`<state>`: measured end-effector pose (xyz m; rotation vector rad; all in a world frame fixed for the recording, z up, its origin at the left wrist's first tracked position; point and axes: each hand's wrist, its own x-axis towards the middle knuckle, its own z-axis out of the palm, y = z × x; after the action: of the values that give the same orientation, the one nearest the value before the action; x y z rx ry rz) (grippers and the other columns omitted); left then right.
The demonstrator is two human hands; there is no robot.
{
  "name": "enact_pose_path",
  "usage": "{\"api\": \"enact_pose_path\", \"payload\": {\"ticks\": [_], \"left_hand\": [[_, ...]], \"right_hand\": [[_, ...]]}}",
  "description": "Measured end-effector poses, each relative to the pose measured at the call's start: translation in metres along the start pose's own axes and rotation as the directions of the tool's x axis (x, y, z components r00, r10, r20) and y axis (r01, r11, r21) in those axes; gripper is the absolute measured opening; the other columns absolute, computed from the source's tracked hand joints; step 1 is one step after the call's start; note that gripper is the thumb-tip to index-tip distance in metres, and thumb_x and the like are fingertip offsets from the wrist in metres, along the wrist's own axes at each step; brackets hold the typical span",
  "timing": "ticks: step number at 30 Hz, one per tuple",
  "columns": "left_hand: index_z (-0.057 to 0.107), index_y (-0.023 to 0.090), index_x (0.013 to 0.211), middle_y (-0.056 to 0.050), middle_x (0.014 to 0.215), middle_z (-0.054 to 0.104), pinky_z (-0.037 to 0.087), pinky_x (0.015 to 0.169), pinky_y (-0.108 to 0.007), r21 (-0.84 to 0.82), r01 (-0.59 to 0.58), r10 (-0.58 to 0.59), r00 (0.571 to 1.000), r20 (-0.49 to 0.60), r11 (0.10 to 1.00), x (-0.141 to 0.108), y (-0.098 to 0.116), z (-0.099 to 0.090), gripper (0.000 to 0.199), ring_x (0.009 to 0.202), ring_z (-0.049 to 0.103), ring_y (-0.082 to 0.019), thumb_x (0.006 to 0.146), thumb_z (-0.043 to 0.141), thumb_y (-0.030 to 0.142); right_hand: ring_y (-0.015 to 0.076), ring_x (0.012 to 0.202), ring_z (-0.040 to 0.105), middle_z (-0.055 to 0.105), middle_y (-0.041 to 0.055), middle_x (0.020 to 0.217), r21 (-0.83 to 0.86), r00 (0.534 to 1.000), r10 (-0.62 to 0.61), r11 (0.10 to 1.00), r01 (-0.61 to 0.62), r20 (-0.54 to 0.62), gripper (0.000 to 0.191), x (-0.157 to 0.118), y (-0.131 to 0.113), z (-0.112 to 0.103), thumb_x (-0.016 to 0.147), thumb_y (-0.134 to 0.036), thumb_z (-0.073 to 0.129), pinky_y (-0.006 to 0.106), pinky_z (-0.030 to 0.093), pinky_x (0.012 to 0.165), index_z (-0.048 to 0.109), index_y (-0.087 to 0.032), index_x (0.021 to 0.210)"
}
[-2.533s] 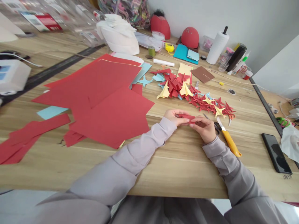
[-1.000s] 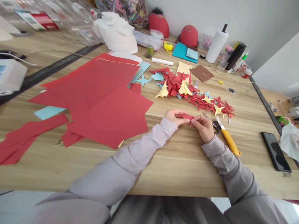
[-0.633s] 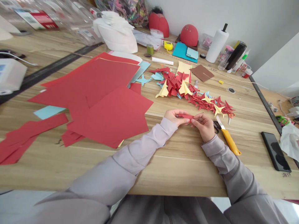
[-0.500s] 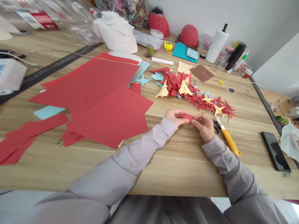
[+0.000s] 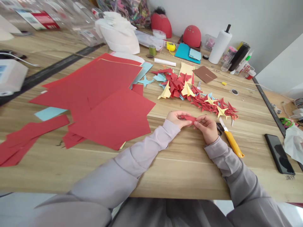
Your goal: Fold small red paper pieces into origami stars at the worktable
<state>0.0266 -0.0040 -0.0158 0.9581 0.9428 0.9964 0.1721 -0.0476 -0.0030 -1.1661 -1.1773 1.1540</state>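
Two hands at work on a small red slip. The left hand (image 5: 177, 118) pinches one end of the slip (image 5: 188, 118), and the right hand (image 5: 207, 128) grips the other between thumb and fingers; the slip lies between them, above the tabletop (image 5: 180, 173). Compared with the earliest view, the slip presents a narrower face, and the right hand's fingers have risen slightly, now covering the blades of the scissors (image 5: 219, 128). In the last half second almost nothing has altered — a sign, probably, that the slip is being pressed or adjusted in place, its exact folds being too small to tell. Left: large red sheets (image 5: 113, 119) and red strips (image 5: 35, 132). Beyond the hands: a pile of folded paper shapes (image 5: 176, 86), mostly red. Right: an orange-handled cutter (image 5: 232, 143) beside the scissors, and — well apart — a phone (image 5: 279, 153).
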Motion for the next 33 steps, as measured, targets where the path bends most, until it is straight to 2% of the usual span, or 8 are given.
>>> {"api": "enact_pose_path", "payload": {"ticks": [12,18,24,30,33], "left_hand": [[0.067,0.009,0.083,-0.005,0.067,0.068,0.054,0.067,-0.035,0.045,-0.027,0.027,1.0,0.007,0.999,0.001,0.0,-0.002,0.048,0.061,0.063,-0.017,0.039,0.081,0.019],[0.067,0.009,0.084,-0.005,0.066,0.068,0.053,0.066,-0.035,0.063,-0.048,0.049,0.999,-0.001,0.997,0.001,0.0,-0.002,0.049,0.062,0.063,-0.017,0.037,0.082,0.019],[0.067,0.009,0.083,-0.004,0.065,0.068,0.053,0.066,-0.033,0.077,-0.026,0.028,1.0,-0.014,0.997,0.001,0.002,-0.002,0.05,0.059,0.062,-0.016,0.036,0.083,0.018],[0.066,0.009,0.074,-0.003,0.062,0.067,0.056,0.063,-0.034,-0.154,0.078,-0.081,0.997,-0.016,0.985,-0.005,0.008,0.005,0.048,0.056,0.064,-0.015,0.035,0.085,0.028],[0.065,0.009,0.073,-0.003,0.061,0.067,0.057,0.063,-0.034,-0.165,0.096,-0.1,0.995,-0.015,0.982,-0.006,0.01,0.006,0.051,0.056,0.064,-0.015,0.03,0.086,0.028]], "right_hand": [[0.0109,0.053,0.06,0.065,-0.0019,0.063,-0.009,1.0,0.007,1.0,-0.007,-0.005,0.03,0.0,0.001,-0.001,0.06,-0.036,0.076,0.027,0.051,0.056,0.057,-0.018,0.076],[0.0097,0.049,0.058,0.062,-0.0029,0.056,0.018,1.0,0.014,1.0,-0.014,0.011,0.025,0.001,0.002,-0.001,0.07,-0.039,0.069,0.024,0.047,0.051,0.057,-0.018,0.077],[0.0104,0.051,0.059,0.064,-0.0024,0.06,-0.015,1.0,-0.005,1.0,0.005,0.023,0.029,0.001,0.0,0.0,0.064,-0.036,0.074,0.025,0.049,0.053,0.056,-0.018,0.077],[0.0104,0.051,0.059,0.063,-0.0025,0.061,-0.028,1.0,-0.022,0.999,0.022,-0.001,0.029,0.0,-0.001,0.001,0.063,-0.037,0.074,0.026,0.05,0.053,0.055,-0.019,0.075],[0.0108,0.052,0.059,0.063,-0.0026,0.061,-0.044,1.0,-0.031,0.999,0.03,-0.007,0.029,0.0,0.0,0.001,0.063,-0.038,0.074,0.026,0.05,0.053,0.055,-0.019,0.074]]}}
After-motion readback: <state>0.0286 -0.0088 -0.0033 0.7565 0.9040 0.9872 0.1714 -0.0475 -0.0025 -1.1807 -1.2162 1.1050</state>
